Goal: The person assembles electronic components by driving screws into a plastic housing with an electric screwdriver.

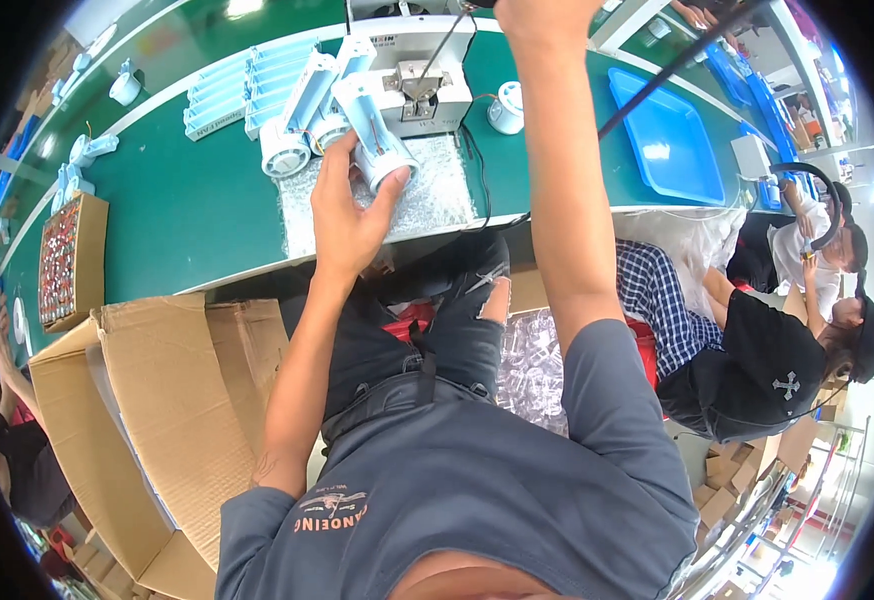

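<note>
My left hand [352, 205] is closed round the round end of a light-blue plastic fan housing [375, 135], thumb on one side and fingers on the other. The housing tilts over a bubble-wrap sheet [437, 190] at the table's near edge. My right hand [549, 18] reaches far forward, its fingers cut off by the picture's upper edge. Beside it shows the dark end of a screwdriver, whose thin shaft [445, 48] slants down to the metal slot of a pale screw feeder [427, 75]. More blue housings [292, 125] lie just left of my left hand.
Ribbed light-blue parts [247, 85] stand on the green table [177, 205]. A round blue-white part [506, 108] lies right of the feeder; further right is a blue tray [669, 140]. A carton of small parts [75, 260] and an open cardboard box [162, 370] are left; co-workers [747, 365] sit right.
</note>
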A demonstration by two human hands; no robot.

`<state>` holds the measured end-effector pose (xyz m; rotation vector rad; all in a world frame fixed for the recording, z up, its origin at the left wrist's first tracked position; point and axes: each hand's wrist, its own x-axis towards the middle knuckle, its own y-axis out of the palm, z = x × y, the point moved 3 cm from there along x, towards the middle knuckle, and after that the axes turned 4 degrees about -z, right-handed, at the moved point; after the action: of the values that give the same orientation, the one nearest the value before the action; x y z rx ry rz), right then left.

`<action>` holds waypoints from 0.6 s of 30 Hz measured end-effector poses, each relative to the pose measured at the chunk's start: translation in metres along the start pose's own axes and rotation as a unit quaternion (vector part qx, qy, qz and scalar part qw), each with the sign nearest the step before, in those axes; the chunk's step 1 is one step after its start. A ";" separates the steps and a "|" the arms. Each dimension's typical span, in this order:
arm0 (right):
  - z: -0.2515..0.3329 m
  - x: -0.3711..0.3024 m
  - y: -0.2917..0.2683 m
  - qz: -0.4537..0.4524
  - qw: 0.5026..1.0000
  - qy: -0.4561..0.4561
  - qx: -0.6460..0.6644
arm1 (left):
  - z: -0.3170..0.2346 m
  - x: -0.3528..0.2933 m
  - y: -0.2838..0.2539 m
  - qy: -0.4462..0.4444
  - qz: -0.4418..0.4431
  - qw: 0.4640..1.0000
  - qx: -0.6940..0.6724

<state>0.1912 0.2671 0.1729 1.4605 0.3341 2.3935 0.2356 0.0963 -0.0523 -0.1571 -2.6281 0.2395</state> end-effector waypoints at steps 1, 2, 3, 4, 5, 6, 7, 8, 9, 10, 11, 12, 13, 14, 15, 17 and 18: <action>-0.003 -0.002 -0.002 -0.001 1.000 0.003 -0.001 | 0.001 0.001 0.001 -0.003 0.001 1.000 0.000; -0.006 -0.002 -0.001 0.016 1.000 -0.004 -0.024 | 0.001 0.003 0.003 0.015 -0.004 1.000 0.007; -0.009 -0.004 -0.002 0.033 0.998 -0.010 -0.046 | 0.000 0.003 0.004 0.034 -0.009 0.999 0.014; -0.011 -0.007 -0.005 0.023 0.999 0.000 -0.043 | 0.001 0.001 0.004 0.027 -0.004 0.999 0.027; -0.012 -0.009 -0.007 0.022 0.999 0.002 -0.043 | 0.002 -0.001 0.005 0.025 -0.003 0.999 0.028; -0.013 -0.009 -0.008 0.032 0.999 0.003 -0.045 | 0.003 0.000 0.005 0.035 -0.005 0.999 0.030; -0.014 -0.010 -0.007 0.041 0.998 0.004 -0.045 | 0.003 0.000 0.005 0.046 -0.007 0.998 0.032; -0.014 -0.010 -0.007 0.041 0.998 0.004 -0.045 | 0.003 0.000 0.005 0.046 -0.007 0.998 0.033; -0.013 -0.011 -0.006 0.044 0.998 0.000 -0.040 | 0.002 -0.001 0.005 0.037 -0.008 0.999 0.029; -0.012 -0.013 -0.004 0.047 0.998 -0.005 -0.035 | 0.003 -0.001 0.005 0.027 -0.009 0.999 0.025; -0.009 -0.013 -0.004 0.047 0.998 -0.004 -0.035 | 0.002 -0.001 0.004 0.027 -0.009 0.999 0.025; -0.005 -0.014 -0.004 0.045 0.998 0.012 -0.038 | 0.002 -0.001 0.004 0.025 -0.006 0.999 0.030; -0.003 -0.015 -0.005 0.042 0.998 0.029 -0.041 | 0.000 -0.002 0.003 0.022 -0.003 0.999 0.034; -0.005 -0.015 -0.007 0.042 0.998 0.031 -0.041 | -0.002 -0.002 0.004 0.021 -0.002 0.999 0.034; -0.009 -0.015 -0.010 0.044 0.999 0.013 -0.025 | -0.004 -0.002 0.004 0.019 0.001 0.999 0.038; -0.006 -0.014 -0.008 0.046 0.999 -0.007 -0.008 | -0.004 0.000 0.004 0.019 0.004 0.999 0.043; -0.003 -0.013 -0.008 0.044 0.999 -0.007 -0.005 | -0.003 0.000 0.004 0.023 0.001 0.999 0.043</action>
<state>0.1956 0.2694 0.1584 1.5166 0.2599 2.4494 0.2371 0.1008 -0.0502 -0.1338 -2.5677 0.3440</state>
